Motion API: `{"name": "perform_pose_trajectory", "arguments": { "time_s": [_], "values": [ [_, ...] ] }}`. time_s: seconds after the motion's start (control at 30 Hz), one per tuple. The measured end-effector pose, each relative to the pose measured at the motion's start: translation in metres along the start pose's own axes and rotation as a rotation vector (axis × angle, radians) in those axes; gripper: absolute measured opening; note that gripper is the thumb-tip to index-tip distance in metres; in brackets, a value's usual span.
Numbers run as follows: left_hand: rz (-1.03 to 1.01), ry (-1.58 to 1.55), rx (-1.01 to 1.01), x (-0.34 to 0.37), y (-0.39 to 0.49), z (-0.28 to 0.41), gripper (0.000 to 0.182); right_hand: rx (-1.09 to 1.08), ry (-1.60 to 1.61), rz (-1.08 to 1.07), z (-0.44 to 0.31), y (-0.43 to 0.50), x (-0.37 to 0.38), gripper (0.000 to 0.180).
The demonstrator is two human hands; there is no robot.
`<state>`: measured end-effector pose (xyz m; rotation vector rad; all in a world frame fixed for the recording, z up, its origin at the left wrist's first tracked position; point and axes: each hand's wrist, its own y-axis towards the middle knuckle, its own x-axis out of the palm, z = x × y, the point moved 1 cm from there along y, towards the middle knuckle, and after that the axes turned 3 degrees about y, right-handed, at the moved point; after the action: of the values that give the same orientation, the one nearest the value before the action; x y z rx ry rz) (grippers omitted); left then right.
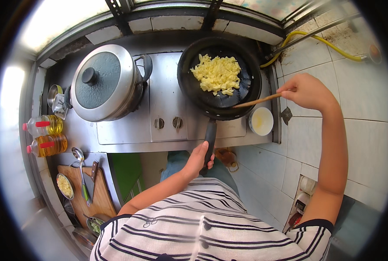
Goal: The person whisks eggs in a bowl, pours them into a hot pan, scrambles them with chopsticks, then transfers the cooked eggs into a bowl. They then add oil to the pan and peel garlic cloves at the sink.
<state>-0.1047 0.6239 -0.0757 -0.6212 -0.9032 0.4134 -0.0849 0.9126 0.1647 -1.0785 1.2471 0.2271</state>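
Note:
Yellow scrambled egg (217, 74) lies in loose pieces in a black frying pan (194, 94) on the right side of the gas stove. My left hand (199, 160) is wrapped around the pan's black handle (210, 135), which points toward my body. Pinched in my right hand (306, 91) are wooden chopsticks (259, 101), seen almost as one stick. Their tips reach inside the pan's near right part, below the egg and apart from it. A white bowl (261, 121) with yellow egg residue stands beside the pan, under the chopsticks.
A large lidded steel pot (128, 88) occupies the stove's left side. Oil bottles (48, 145) stand at the far left. A cutting board (99, 195) holds a cleaver (91, 179) and a ladle (82, 169), near a bowl of chopped food (64, 186). A yellow hose (331, 45) runs along the right wall.

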Motion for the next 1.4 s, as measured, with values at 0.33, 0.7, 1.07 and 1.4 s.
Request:
{"name": "perform_pose_trajectory", "arguments": {
  "time_s": [0.33, 0.7, 1.07, 1.4],
  "values": [
    [-0.019, -0.015, -0.007, -0.004, 0.002, -0.003, 0.043, -0.052, -0.265, 0.260, 0.005, 0.016, 0.032, 0.016],
    [-0.027, 0.000, -0.004, -0.003, 0.000, 0.000, 0.044, -0.123, -0.422, 0.468, 0.018, 0.048, 0.066, 0.026],
    [-0.064, -0.012, -0.023, -0.005, -0.002, 0.004, 0.043, -0.016, -0.020, 0.579, 0.023, 0.077, 0.083, 0.023],
    [-0.042, 0.026, -0.023, -0.004, -0.004, 0.007, 0.044, -0.047, 0.580, 0.666, 0.015, 0.115, 0.136, 0.026]
  ]
}}
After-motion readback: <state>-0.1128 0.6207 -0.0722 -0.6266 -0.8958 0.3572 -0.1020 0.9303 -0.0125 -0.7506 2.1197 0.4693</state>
